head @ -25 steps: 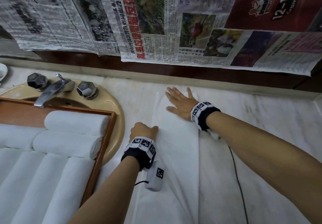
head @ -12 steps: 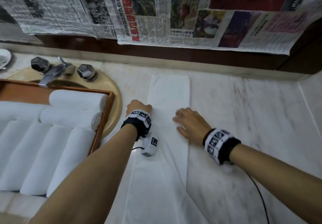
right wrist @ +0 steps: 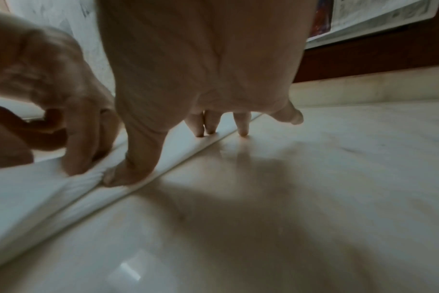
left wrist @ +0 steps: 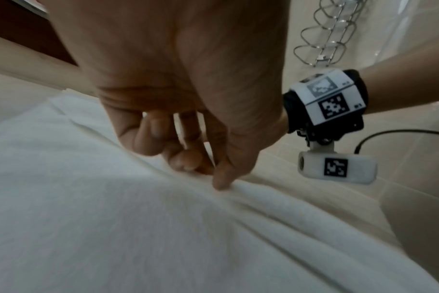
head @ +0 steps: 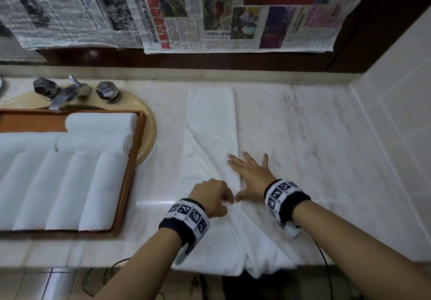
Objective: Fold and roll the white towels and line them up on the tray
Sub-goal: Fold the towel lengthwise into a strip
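A white towel [head: 211, 136] lies folded into a long narrow strip on the marble desk [head: 303, 136], running from near the back wall to the front edge, where its near end bunches and droops a little over the lip. Soft creases cross its middle. To the left a wooden tray [head: 130, 171] sits over the sink and carries rolled white towels [head: 93, 190]: four side by side in front, more lying crosswise behind them.

The left hand [head: 211, 196] rests on the strip near its right edge with the fingers curled; thumb and fingertips [left wrist: 203, 168] pinch a small ridge of cloth. The right hand [head: 250, 173] is spread flat, fingers straight and splayed, straddling the towel's right edge: the thumb and inner fingers [right wrist: 203, 126] press on the cloth, the outer ones touch the bare marble just beside it. It grasps nothing. The two hands sit close together, thumbs nearly touching.
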